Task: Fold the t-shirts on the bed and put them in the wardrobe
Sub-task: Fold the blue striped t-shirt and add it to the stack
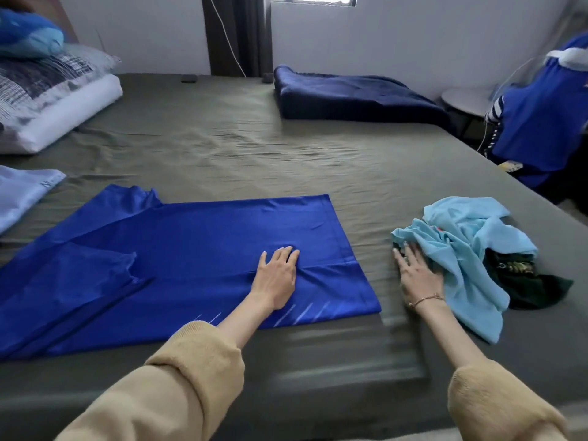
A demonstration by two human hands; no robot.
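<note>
Head view. We see a royal-blue t-shirt (197,259) spread flat on the olive-grey bed (286,148), partly folded lengthwise, with its hem toward the right and its sleeve end toward the left. The left hand (276,275) lies palm down on the shirt near the hem, fingers straight and together, pressing the cloth; it grips nothing. The right hand (418,275) rests flat on the sheet just right of the shirt, fingers extended, their tips touching the edge of a crumpled light-blue t-shirt (467,249). We cannot tell whether any cloth is caught under the fingers. A thin bracelet (426,300) circles the right wrist. A dark green garment (521,281) lies partly under the light-blue one, on its right side. A pale blue folded garment (22,195) sits at the left edge of the bed. Farther back, pillows (54,97) lie at the left and a folded navy blanket (353,97) at the right.
</note>
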